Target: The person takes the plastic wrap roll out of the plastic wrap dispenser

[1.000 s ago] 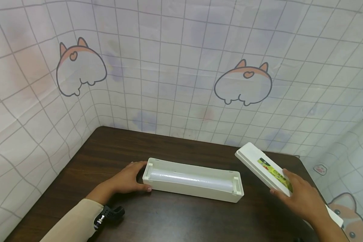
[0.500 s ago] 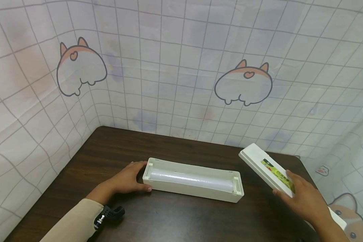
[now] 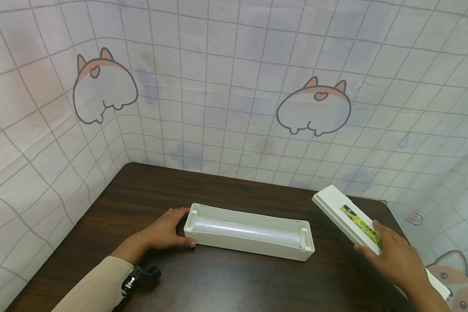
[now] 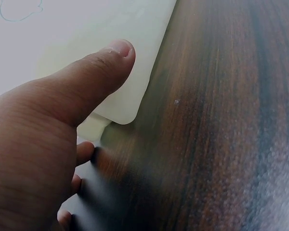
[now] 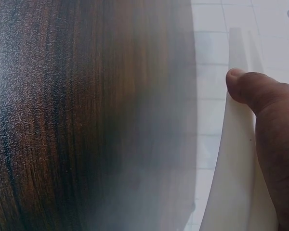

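A long white plastic box (image 3: 253, 250) lies uncovered on the dark wooden table, with a roll of clear plastic wrap (image 3: 245, 229) inside it. My left hand (image 3: 161, 229) grips the box's left end; the thumb is on its front wall and the other fingers are behind. In the left wrist view the thumb (image 4: 101, 67) presses the wall near a rounded corner. Over the table's right side my right hand (image 3: 395, 255) holds the white lid (image 3: 333, 201), tilted, a yellow-green label on its top. The right wrist view shows the thumb (image 5: 250, 86) along the lid's edge.
The dark wooden table (image 3: 234, 286) ends at the back and right against a white grid-patterned cloth (image 3: 226, 86) with cartoon animal drawings. A black strap (image 3: 140, 275) is on the left wrist, beside a beige sleeve (image 3: 97, 286).
The right hand has shifted slightly to the right with the lid, away from the box. The left hand and the box have stayed where they were.
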Demonstrator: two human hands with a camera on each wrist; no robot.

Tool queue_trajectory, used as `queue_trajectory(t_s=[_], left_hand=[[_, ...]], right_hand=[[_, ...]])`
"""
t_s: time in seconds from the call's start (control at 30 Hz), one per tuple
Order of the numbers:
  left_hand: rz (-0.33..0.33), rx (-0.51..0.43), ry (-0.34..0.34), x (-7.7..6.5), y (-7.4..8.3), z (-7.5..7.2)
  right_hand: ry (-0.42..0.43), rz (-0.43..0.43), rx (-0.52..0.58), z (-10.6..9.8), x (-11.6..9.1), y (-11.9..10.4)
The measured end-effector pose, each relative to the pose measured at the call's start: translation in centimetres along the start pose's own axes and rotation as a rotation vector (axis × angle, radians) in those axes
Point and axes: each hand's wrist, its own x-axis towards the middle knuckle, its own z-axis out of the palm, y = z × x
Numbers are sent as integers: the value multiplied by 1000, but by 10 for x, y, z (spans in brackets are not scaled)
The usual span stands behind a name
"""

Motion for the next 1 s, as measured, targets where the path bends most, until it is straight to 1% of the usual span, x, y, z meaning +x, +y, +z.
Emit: queue_trajectory(t_s=[0.3, 0.77, 1.0], left_hand=[[1, 5, -2, 0, 0, 0], [1, 3, -4, 0, 0, 0], [20, 4, 5, 0, -1, 0]], right_hand=[[22, 3, -4, 2, -3, 2], [28, 20, -8, 8, -4, 10], [44, 19, 0, 9, -6, 14]])
